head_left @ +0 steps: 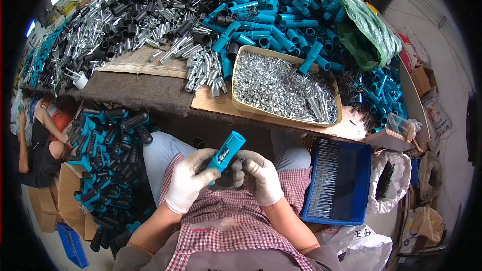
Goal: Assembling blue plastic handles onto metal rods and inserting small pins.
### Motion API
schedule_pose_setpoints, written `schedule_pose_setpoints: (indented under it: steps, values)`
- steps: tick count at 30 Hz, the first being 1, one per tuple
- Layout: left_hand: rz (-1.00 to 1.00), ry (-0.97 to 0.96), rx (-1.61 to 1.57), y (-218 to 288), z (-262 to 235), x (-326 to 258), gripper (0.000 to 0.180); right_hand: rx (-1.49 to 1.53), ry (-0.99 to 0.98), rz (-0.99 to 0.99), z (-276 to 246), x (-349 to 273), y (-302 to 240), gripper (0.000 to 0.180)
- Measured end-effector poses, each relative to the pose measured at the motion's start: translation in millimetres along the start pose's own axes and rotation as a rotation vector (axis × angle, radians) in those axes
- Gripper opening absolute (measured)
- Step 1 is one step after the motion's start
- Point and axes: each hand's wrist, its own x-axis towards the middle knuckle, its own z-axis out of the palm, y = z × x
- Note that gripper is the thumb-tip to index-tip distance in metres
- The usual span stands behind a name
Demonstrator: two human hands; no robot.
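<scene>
My left hand [187, 180], in a white work glove, is closed around a teal plastic tube-shaped handle housing [232, 144]. The housing tilts up and to the right over my lap, and small metal parts show in its side slot. Close by its lower end is my right hand [262, 174], also gloved, with the fingertips greyed. Its thumb and fingers are curled together; whatever they pinch, if anything, is too small or hidden to make out. Beyond my hands, a cream tray [236, 101] of small shiny metal parts rests on the bench edge.
Teal housings [281, 25] and metal tubes [150, 22] heap the bench. Teal-and-black handles [108, 170] pile at my left. On my right stands a blue bin [354, 180] of thin metal rods, beside a white sack [401, 170]. Another person [45, 135] sits at far left.
</scene>
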Motion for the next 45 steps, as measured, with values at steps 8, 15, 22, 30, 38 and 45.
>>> schedule_pose_setpoints:
  steps: [8,15,22,30,38,45]
  values:
    - [-0.001,0.002,0.031,3,2,-3,0.04,-0.207,0.031,-0.034,-4,1,6,0.033]
    - [0.161,0.081,0.326,-15,2,-7,0.04,-0.685,0.199,-0.241,34,0,3,0.02]
    - [0.026,-0.08,0.101,-14,-15,-8,0.043,-0.433,0.034,-0.123,17,11,7,0.031]
    - [-0.194,-0.155,-0.342,-9,-20,-10,0.05,-0.615,-0.182,0.093,52,35,-25,0.054]
    - [0.072,0.094,-0.637,3,-37,0,0.062,-0.949,-0.397,-0.107,128,95,-16,0.04]
    - [0.143,0.179,-0.721,3,-69,1,0.058,-1.629,-0.936,-0.19,165,175,-56,0.033]
